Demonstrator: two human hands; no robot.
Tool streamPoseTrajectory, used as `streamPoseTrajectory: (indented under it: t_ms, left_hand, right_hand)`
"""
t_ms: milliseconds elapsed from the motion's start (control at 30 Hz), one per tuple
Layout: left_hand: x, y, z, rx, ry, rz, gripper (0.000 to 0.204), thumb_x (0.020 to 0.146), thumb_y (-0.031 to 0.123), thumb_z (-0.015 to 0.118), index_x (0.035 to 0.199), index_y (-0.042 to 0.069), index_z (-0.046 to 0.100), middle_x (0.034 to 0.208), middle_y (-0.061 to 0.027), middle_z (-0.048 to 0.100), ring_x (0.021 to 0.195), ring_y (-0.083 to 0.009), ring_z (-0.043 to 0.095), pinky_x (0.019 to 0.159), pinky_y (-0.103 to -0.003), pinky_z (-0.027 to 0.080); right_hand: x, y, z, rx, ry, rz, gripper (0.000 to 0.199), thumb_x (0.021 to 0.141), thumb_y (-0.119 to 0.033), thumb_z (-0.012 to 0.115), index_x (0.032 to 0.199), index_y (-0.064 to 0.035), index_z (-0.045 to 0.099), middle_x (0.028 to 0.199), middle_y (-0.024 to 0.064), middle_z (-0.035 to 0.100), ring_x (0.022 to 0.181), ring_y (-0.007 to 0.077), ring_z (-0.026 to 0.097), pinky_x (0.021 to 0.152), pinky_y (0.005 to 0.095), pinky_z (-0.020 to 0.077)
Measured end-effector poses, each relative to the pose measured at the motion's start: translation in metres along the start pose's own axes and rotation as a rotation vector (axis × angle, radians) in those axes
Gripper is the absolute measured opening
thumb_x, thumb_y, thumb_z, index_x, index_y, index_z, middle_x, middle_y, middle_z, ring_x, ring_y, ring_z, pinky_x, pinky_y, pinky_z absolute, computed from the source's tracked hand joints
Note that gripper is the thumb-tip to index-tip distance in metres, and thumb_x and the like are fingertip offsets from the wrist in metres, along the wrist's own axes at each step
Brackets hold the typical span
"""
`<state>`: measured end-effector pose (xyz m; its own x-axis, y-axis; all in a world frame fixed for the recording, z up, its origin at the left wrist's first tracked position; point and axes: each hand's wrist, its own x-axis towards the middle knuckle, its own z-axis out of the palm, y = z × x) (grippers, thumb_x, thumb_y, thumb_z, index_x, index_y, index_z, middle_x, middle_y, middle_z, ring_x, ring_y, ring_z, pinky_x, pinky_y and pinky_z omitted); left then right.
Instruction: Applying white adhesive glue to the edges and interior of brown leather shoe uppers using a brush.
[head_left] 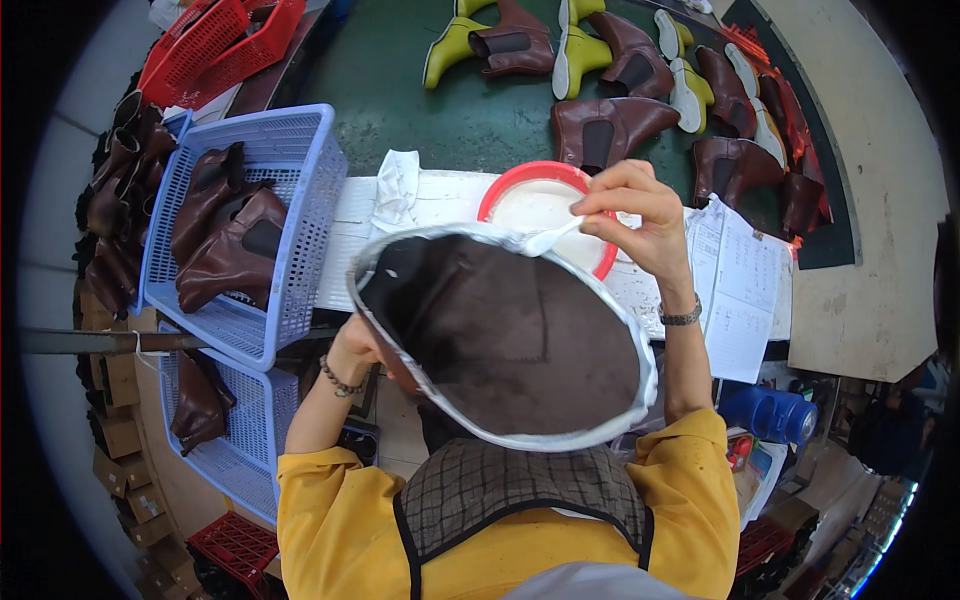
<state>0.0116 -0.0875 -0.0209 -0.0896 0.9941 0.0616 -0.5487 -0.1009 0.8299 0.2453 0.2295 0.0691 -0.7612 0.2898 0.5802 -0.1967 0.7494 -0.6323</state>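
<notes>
A dark brown boot upper [490,340] is held up close in front of me, its wide opening facing me and its edge coated white. At its left side, my left hand [362,345] grips the upper, with the fingers mostly hidden behind it. My right hand [635,215] pinches a small white spatula-like tool [548,240], whose tip touches the far edge of the upper. Just beyond stands a red-rimmed round tub [487,203] of white paste or liquid, partly covered by the upper and my right hand.
Blue plastic baskets [325,190] with brown boot uppers stand at the left. Across the green tabletop [400,100] lie several brown uppers [612,130] and yellow-green soled pieces [690,95]. Written papers [740,290] lie right of the tub, and a crumpled white cloth [397,185] left of it.
</notes>
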Motion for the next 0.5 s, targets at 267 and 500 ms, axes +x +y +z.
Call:
streamPoseTrajectory:
  t_ms: [267, 500]
  left_hand:
    - [0.002, -0.003, -0.007, 0.317, 0.123, 0.306, 0.097, 0.076, -0.006, 0.081, 0.157, 0.001, 0.030, 0.156, -0.0139, 0.043, 0.143, -0.0245, 0.043, 0.121, -0.042, 0.033]
    - [0.031, -0.007, 0.003, 0.528, 0.497, 0.326, 0.100, 0.073, 0.009, 0.092, 0.153, 0.002, 0.032, 0.144, -0.0133, 0.053, 0.134, -0.0230, 0.051, 0.115, -0.040, 0.040]
  right_hand:
    - [-0.076, 0.012, -0.026, 0.073, 0.175, 0.313, 0.018, 0.076, -0.004, 0.083, 0.093, -0.0060, 0.081, 0.094, 0.0045, 0.071, 0.090, 0.0155, 0.064, 0.080, 0.0287, 0.0470]
    - [-0.069, -0.018, -0.010, 0.222, 0.406, 0.479, 0.016, 0.087, 0.000, 0.076, 0.102, 0.0023, 0.070, 0.088, -0.0005, 0.061, 0.079, 0.0054, 0.056, 0.069, 0.0196, 0.0441]
